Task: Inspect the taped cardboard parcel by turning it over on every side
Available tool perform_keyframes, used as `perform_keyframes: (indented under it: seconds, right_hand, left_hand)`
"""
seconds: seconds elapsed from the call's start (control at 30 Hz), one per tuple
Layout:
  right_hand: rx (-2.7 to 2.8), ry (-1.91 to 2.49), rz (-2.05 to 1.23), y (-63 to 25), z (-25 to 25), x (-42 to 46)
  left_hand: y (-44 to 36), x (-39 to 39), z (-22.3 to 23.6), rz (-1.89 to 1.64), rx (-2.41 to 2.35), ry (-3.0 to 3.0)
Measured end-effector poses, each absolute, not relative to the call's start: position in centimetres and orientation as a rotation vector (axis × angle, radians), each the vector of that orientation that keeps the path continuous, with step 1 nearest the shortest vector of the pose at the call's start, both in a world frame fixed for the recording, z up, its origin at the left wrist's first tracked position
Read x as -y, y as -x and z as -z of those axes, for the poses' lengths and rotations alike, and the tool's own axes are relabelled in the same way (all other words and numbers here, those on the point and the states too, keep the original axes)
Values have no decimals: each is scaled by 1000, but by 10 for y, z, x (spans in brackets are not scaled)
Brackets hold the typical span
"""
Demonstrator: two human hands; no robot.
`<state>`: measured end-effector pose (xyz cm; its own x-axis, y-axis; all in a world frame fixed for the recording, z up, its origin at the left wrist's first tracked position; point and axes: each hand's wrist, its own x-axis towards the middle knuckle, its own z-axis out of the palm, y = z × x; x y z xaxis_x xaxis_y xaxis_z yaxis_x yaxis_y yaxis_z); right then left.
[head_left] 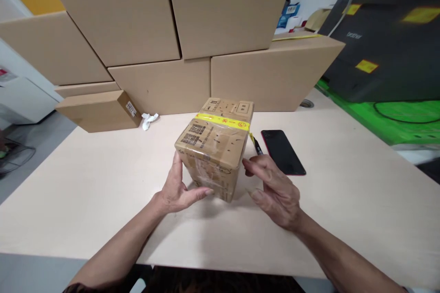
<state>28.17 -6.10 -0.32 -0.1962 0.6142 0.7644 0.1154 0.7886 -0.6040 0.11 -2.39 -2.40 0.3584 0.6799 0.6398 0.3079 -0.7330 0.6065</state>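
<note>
A small brown cardboard box (pixel 213 146), with yellow tape across its top, printed codes and clear tape, is tilted on the white table. My left hand (pixel 180 192) grips its lower left corner, the thumb along the front face and the other fingers hidden at the left side. Just off the right side of the box is my right hand (pixel 275 190), fingers curled loosely and apart from the thumb, holding nothing; whether a fingertip touches the box I cannot tell. Behind that hand lies a black marker (pixel 258 147), partly hidden, beside a dark phone (pixel 283 152).
Large cardboard boxes (pixel 227 9) are stacked along the back of the table (pixel 103 201). A flat carton (pixel 96 112) and a crumpled white scrap (pixel 149 121) lie at the left. A roll of tape (pixel 307 103) shows at the back right, near a black case (pixel 378 41) on green material.
</note>
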Motion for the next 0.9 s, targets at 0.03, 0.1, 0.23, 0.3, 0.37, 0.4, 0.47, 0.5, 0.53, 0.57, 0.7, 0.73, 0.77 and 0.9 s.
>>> perform_keyframes:
  seconds: [0.03,0.1,0.23,0.3,0.37,0.4,0.47,0.5,0.53,0.57,0.7,0.73,0.77,0.9]
  right_hand:
    - [1751,583,-457,-281,4,62]
    - [1750,636,-424,-280,9,61]
    - [1721,789,-521,-277,24,54]
    - [1729,841,-604,-276,28,52]
    - [1725,841,-656,-275,29,51]
    - [1713,819,-668,-276,27,52]
    - [1639,768,-699,-278,20,57]
    - [1576,744,-724,-280,16,59]
    - [1498,719,-755,-282,12,62]
    - [1416,701,-800,-285,7,65]
    - [1160,703,-968,-291,-6,72]
    - [1123,713,-997,-291,-7,72]
    - [1090,719,-1019,-290,-8,70]
    - [983,784,-1056,-285,-8,57]
  left_hand:
    - [-1,24,24,-1321,-880,-2204]
    - [-2,23,23,-1274,-898,-2109]
    - [-9,19,20,-1049,-890,-1926]
    - [-14,19,18,-946,-879,-1880]
    - [-16,22,14,-931,-862,-1890]
    - [-17,25,11,-947,-856,-1919]
    - [-16,33,4,-978,-839,-2036]
    - [-16,37,0,-981,-822,-2115]
    - [-15,41,-4,-978,-798,-2198]
    - [-14,44,-7,-971,-776,-2272]
    - [-11,46,-9,-982,-743,-2533]
    - [-11,45,-7,-989,-754,-2597]
    - [-11,43,-4,-998,-763,-2660]
    - [-12,38,2,-1058,-728,-2823]
